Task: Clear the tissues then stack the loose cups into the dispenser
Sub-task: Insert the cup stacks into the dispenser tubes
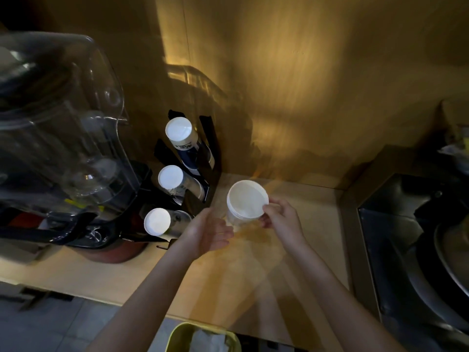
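- the wooden counter (291, 275) is lit warm from above, and dark wooden walls meet in a corner behind it.
- on the left stands a big blender (58, 128) with a clear cover over its jar, on a dark base.
- at the right edge there is a dark metal sink (406, 237), partly in shadow.
- the black cup dispenser (205, 153) stands in the corner beside the blender — three stacks of cups lean out of it, with the white bottoms toward the camera.
- a yellow-green bin (177, 336) at the lower edge has white tissues (208, 341) inside.
- the left hand (208, 229) is open under the cup, palm up, fingers spread and relaxed, holding nothing.
- the right hand (281, 219) pinches the rim of a white cup (246, 199) between thumb and fingers — the cup is above the counter, just right of the dispenser, its open mouth tilted toward the camera.
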A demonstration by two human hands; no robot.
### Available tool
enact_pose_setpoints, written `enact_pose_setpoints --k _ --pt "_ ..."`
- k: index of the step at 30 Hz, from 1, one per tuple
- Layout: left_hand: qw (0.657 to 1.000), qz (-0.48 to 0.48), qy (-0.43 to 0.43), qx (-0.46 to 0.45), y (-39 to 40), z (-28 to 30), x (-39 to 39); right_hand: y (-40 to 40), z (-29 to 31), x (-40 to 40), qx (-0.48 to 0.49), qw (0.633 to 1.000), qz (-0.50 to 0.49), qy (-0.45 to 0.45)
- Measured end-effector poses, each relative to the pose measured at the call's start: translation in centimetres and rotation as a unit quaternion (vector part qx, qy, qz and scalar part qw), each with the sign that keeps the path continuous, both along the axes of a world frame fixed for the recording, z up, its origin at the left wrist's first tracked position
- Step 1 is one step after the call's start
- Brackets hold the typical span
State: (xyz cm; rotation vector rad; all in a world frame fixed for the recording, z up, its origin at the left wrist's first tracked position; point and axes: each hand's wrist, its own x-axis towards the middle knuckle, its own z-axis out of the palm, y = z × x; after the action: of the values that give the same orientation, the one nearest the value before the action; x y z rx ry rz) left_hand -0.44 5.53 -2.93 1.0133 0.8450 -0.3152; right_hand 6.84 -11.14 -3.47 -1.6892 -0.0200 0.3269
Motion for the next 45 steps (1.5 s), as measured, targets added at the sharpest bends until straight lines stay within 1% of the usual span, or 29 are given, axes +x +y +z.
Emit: enact_pose_setpoints --k 3,5,8,10,12,14,16,17,18,20,22,24,28,31,34,37,39,42,45 --pt "0.989 0.001 -0.034 -0.146 0.5 1.4 -1.0 0.2 1.5 -2.0 0.047 0.996 -0.009 -0.074" --pt "0.976 -0.012 -0.063 -0.209 0.9 2.5 -1.5 0.3 2.0 -3.4 0.049 0.991 -0.001 -0.127" --pt "0.964 -0.059 -0.103 -0.238 1.5 4.1 -2.0 0.6 2.3 -5.1 0.038 0.982 0.013 -0.186" --pt "0.965 -0.092 -0.115 -0.219 1.9 5.0 -2.3 0.9 2.5 -5.7 0.027 0.978 0.026 -0.205" --pt "0.971 -0.109 -0.119 -0.178 2.3 5.5 -2.7 1.2 2.7 -6.2 0.016 0.974 0.048 -0.219" --pt "0.977 -0.095 -0.128 -0.142 2.5 5.8 -3.2 1.5 2.7 -6.5 0.01 0.973 0.069 -0.22" --pt "0.98 -0.064 -0.152 -0.114 2.7 6.0 -4.0 1.8 2.7 -6.8 0.015 0.977 0.085 -0.194" --pt "0.981 -0.051 -0.167 -0.086 2.9 6.0 -4.5 2.0 2.6 -6.8 0.021 0.981 0.087 -0.171" --pt "0.981 -0.043 -0.183 -0.047 3.1 6.1 -5.0 2.3 2.7 -6.9 0.033 0.985 0.085 -0.145" --pt "0.975 -0.042 -0.208 0.061 3.6 6.3 -6.0 2.8 2.9 -6.9 0.05 0.991 0.077 -0.099" --pt "0.958 -0.057 -0.216 0.18 4.2 6.3 -7.0 3.5 3.3 -7.0 0.035 0.992 0.099 -0.07" --pt "0.936 -0.058 -0.24 0.252 4.7 6.1 -7.9 4.4 3.9 -7.2 0.015 0.986 0.153 -0.058" --pt "0.897 -0.046 -0.303 0.317 5.3 5.6 -9.1 6.8 4.7 -8.0 0.023 0.973 0.221 -0.057" --pt "0.864 -0.047 -0.325 0.382 5.6 5.6 -10.0 8.5 5.2 -8.8 0.032 0.966 0.239 -0.093" --pt "0.851 -0.056 -0.329 0.405 6.7 6.1 -11.0 10.2 5.4 -9.2 0.023 0.961 0.24 -0.135" --pt "0.841 -0.099 -0.334 0.413 8.5 7.3 -12.0 11.7 5.3 -9.6 0.019 0.956 0.237 -0.174" --pt "0.829 -0.092 -0.33 0.443 9.5 8.7 -12.5 12.8 5.0 -10.0 0.016 0.956 0.224 -0.191" --pt "0.788 -0.046 -0.33 0.518 10.6 10.9 -13.1 14.2 3.9 -10.2 -0.019 0.955 0.217 -0.203" --pt "0.716 -0.041 -0.322 0.618 11.2 12.5 -13.3 15.3 2.6 -10.4 -0.051 0.951 0.221 -0.211"
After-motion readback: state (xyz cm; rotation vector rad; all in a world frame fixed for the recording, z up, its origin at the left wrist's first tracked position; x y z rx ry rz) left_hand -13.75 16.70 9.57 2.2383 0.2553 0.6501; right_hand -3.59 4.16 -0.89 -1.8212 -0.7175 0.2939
